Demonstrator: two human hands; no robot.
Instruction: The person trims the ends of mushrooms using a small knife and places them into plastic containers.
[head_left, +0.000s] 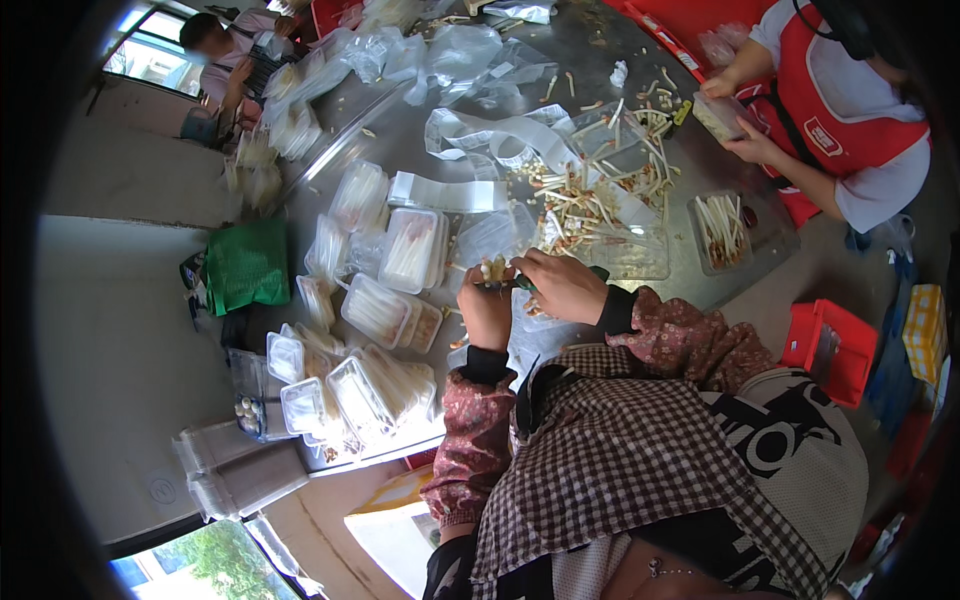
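My left hand grips a small bunch of pale stalks with brownish ends above the near side of the metal table. Just beside it, my right hand is closed around a green-handled tool, its working end hidden. Below my hands lie a clear plastic tray and a few more stalks. Loose white stalks with brown ends are heaped beyond my right hand. Left of my hands stand several clear tubs of trimmed white stalks.
A strip of printed labels curls behind the tubs. Clear plastic bags cover the far side. At right, a person in a red apron holds a clear tub near an open tray of stalks. A red bin stands off the table.
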